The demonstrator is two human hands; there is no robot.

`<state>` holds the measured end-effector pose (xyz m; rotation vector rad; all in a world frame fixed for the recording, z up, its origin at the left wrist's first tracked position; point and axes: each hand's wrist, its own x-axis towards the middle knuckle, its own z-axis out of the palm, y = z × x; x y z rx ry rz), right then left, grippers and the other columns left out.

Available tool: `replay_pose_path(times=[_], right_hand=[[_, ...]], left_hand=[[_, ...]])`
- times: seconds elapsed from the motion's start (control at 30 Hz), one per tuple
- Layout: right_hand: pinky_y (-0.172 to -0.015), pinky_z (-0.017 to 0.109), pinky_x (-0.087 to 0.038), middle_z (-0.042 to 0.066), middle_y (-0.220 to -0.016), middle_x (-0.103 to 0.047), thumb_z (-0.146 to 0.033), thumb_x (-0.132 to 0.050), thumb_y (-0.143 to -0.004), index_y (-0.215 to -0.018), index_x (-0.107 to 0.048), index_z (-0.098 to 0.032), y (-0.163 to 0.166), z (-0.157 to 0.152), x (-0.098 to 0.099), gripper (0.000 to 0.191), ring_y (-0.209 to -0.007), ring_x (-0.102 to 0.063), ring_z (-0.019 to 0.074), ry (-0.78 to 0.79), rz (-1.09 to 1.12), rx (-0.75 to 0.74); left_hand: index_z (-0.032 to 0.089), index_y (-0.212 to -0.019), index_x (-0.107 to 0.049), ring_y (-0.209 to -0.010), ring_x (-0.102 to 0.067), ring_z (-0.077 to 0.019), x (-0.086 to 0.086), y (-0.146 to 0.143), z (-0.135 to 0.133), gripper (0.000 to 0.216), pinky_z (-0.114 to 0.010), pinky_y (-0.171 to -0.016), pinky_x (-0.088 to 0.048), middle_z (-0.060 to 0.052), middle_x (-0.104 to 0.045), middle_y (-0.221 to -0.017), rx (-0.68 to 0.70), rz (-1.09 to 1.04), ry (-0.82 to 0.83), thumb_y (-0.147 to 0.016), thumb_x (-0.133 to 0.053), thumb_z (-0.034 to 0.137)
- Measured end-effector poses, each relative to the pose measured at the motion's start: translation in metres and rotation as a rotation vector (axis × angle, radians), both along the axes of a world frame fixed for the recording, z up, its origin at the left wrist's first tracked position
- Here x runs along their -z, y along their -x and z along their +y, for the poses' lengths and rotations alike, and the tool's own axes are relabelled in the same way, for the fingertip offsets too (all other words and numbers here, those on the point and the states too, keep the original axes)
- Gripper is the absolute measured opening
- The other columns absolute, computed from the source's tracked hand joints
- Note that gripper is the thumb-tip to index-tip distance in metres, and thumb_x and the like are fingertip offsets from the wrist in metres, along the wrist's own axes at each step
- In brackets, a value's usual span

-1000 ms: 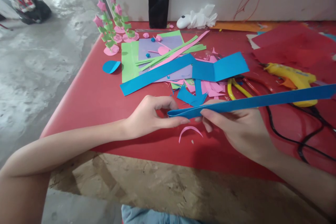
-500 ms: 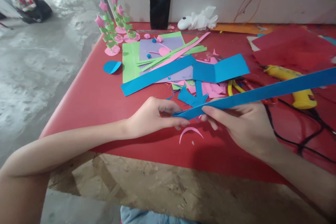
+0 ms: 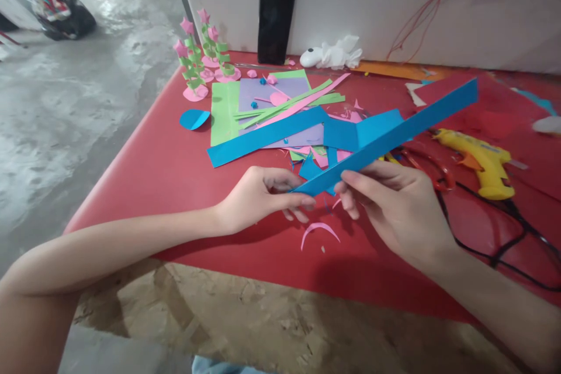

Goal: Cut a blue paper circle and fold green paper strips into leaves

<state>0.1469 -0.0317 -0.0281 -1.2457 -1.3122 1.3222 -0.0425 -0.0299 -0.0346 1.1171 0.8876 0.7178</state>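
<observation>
Clamped on a blue strip [image 3: 407,125] from both sides: left hand [image 3: 263,196] pinching the near tip, right hand [image 3: 394,210] closed on it just beside. Held above the surface [image 3: 166,169] near its front edge, long axis slanting, free end pointing toward the far right corner. Behind, mid-surface: a paper pile [image 3: 280,123], partly crossed by the strip. Toward the right edge: a yellow glue gun [image 3: 480,160]. Under the hands: a pink curl [image 3: 319,231].

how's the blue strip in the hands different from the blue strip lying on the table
The held blue strip is in the air, pinched at its near end by left hand and right hand; the lying blue strip rests flat on other papers. The held blue strip looks longer and narrower than the lying blue strip. Both are plain blue paper, slanting up to the right.
</observation>
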Motion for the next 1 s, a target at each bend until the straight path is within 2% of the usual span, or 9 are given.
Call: replay_pose_path(times=[0.1,0.17,0.23,0.33,0.43,0.53,0.63,0.77,1.0], right_hand=[[-0.042,0.024,-0.041,-0.002,-0.052,-0.059,-0.032,-0.069,-0.075,-0.059,-0.063,-0.021,0.010,0.021,-0.015,0.020,-0.043,-0.050,0.0071,-0.114,-0.020,0.006],[-0.043,0.024,-0.038,-0.002,-0.052,-0.056,-0.028,-0.067,-0.077,-0.059,-0.061,-0.020,0.021,0.044,-0.028,0.021,-0.046,-0.049,0.0064,-0.232,-0.048,0.004],[-0.045,0.024,-0.036,-0.003,-0.054,-0.056,-0.020,-0.064,-0.078,-0.059,-0.060,-0.018,0.038,0.073,-0.038,0.020,-0.046,-0.047,0.0051,-0.350,-0.092,-0.008],[-0.049,0.024,-0.037,-0.003,-0.053,-0.053,-0.015,-0.061,-0.080,-0.056,-0.056,-0.016,0.075,0.119,-0.042,0.024,-0.047,-0.046,0.0046,-0.409,-0.172,-0.055],[-0.048,0.024,-0.037,-0.003,-0.054,-0.051,-0.014,-0.059,-0.082,-0.056,-0.052,-0.016,0.119,0.158,-0.029,0.027,-0.045,-0.044,0.0046,-0.439,-0.250,-0.092],[-0.056,0.025,-0.045,-0.002,-0.055,-0.051,-0.018,-0.061,-0.082,-0.059,-0.053,-0.015,0.155,0.185,-0.008,0.024,-0.051,-0.049,0.0071,-0.451,-0.346,-0.135],[-0.071,0.029,-0.052,0.002,-0.081,-0.063,-0.025,-0.059,-0.086,-0.082,-0.062,-0.013,0.176,0.203,0.008,0.013,-0.072,-0.059,0.0105,-0.469,-0.447,-0.170],[-0.083,0.038,-0.054,0.008,-0.113,-0.061,-0.038,-0.054,-0.090,-0.113,-0.057,-0.015,0.188,0.220,0.018,0.032,-0.098,-0.060,0.0165,-0.495,-0.558,-0.198],[-0.087,0.041,-0.053,0.009,-0.118,-0.059,-0.038,-0.054,-0.090,-0.117,-0.056,-0.016,0.195,0.235,0.021,0.035,-0.102,-0.059,0.0183,-0.529,-0.647,-0.252]], left_hand=[[0.011,-0.091,-0.056,-0.061,-0.072,-0.0128,0.007,0.001,0.003,0.027,-0.017,-0.056,-0.057,-0.003,-0.073,-0.069,0.005,-0.016,-0.112,-0.078,-0.069,0.031],[0.009,-0.103,-0.052,-0.058,-0.071,-0.0135,0.014,0.002,0.003,0.031,-0.018,-0.052,-0.056,-0.008,-0.074,-0.071,0.097,0.104,-0.313,-0.092,-0.048,0.038],[0.008,-0.103,-0.053,-0.052,-0.067,-0.0107,0.021,0.003,0.002,0.035,-0.017,-0.050,-0.052,-0.007,-0.072,-0.064,0.194,0.244,-0.564,-0.098,-0.031,0.034],[0.010,-0.094,-0.063,-0.047,-0.060,-0.0101,0.029,0.005,0.000,0.031,-0.019,-0.048,-0.044,-0.006,-0.069,-0.059,0.271,0.320,-0.786,-0.093,-0.040,0.031],[0.011,-0.095,-0.067,-0.047,-0.057,-0.0104,0.031,0.006,-0.001,0.034,-0.021,-0.048,-0.038,-0.007,-0.070,-0.064,0.308,0.378,-0.937,-0.092,-0.040,0.032],[0.013,-0.096,-0.067,-0.048,-0.056,-0.0103,0.033,0.006,0.001,0.034,-0.021,-0.047,-0.036,-0.005,-0.069,-0.062,0.329,0.425,-1.029,-0.093,-0.039,0.031],[0.015,-0.095,-0.067,-0.048,-0.057,-0.0110,0.036,0.004,0.001,0.029,-0.021,-0.045,-0.035,-0.004,-0.068,-0.059,0.339,0.460,-1.100,-0.091,-0.043,0.031],[0.016,-0.094,-0.067,-0.049,-0.059,-0.0121,0.041,-0.001,0.001,0.029,-0.022,-0.041,-0.034,-0.002,-0.067,-0.057,0.336,0.512,-1.183,-0.091,-0.043,0.033],[0.017,-0.098,-0.068,-0.050,-0.058,-0.0136,0.041,-0.004,0.000,0.033,-0.024,-0.041,-0.034,-0.002,-0.068,-0.058,0.396,0.580,-1.183,-0.092,-0.043,0.037]])
